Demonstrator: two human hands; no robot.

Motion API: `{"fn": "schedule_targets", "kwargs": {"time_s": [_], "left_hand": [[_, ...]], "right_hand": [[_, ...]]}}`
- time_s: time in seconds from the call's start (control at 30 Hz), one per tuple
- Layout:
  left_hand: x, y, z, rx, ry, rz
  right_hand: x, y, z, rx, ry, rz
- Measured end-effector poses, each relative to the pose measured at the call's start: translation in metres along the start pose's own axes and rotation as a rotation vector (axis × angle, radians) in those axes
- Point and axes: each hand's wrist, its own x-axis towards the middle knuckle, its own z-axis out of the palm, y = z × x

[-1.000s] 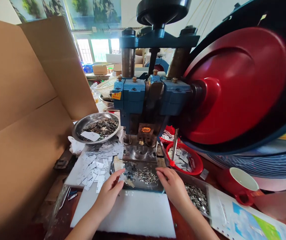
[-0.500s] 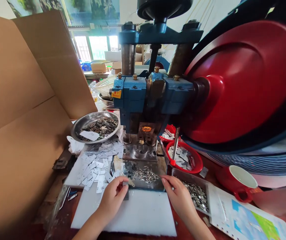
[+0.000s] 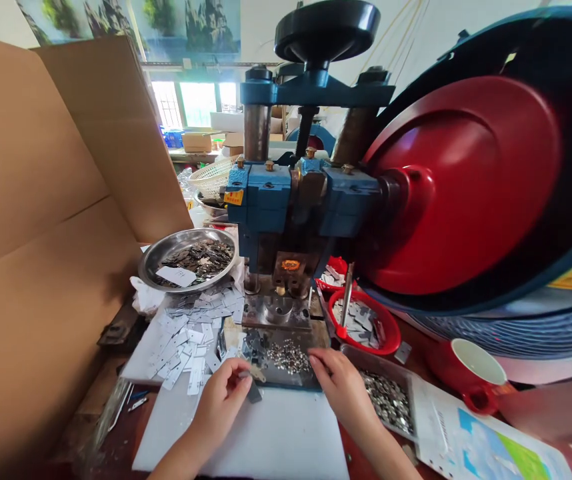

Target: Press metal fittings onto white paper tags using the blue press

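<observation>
My left hand [image 3: 222, 399] is closed in a pinch on a small flat metal plate [image 3: 253, 390] at the near edge of the dark tray [image 3: 316, 380], over the white foam pad [image 3: 266, 433]. My right hand [image 3: 340, 385] rests with curled fingers at the tray's right side, its fingertips touching the heap of small shiny rivets [image 3: 289, 357]. What those fingertips grip, if anything, is too small to see. Just behind the tray stands the blue press [image 3: 291, 200] with its steel die block [image 3: 277, 310].
Loose white metal plates [image 3: 189, 337] lie to the left below a steel bowl of dark parts [image 3: 190, 257]. To the right are a red bowl [image 3: 366, 323], a grey tray of rivets [image 3: 389, 397], a red cup [image 3: 476, 373], a booklet [image 3: 486, 433] and the big red flywheel [image 3: 466, 180]. Cardboard [image 3: 41, 220] walls the left.
My left hand drew back from the tray toward me with a metal plate pinched in it. My right hand stayed at the rivet heap, shifting slightly.
</observation>
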Motion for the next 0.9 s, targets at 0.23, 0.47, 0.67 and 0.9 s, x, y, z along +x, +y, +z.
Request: {"fn": "schedule_targets", "kwargs": {"time_s": [0.23,0.47,0.67,0.9], "left_hand": [[0.0,0.001,-0.004,0.01,0.01,-0.033],[0.0,0.005,-0.005,-0.01,-0.016,-0.076],[0.006,0.009,-0.005,-0.073,-0.038,-0.139],[0.004,0.01,-0.008,-0.14,0.004,-0.174]], "right_hand": [[0.044,0.008,0.014,-0.115,-0.053,-0.029],[0.038,-0.001,0.017,-0.16,-0.209,-0.119],[0.047,-0.01,0.018,-0.241,-0.279,-0.066],[0.055,-0.013,0.024,-0.15,-0.147,-0.04]]}}
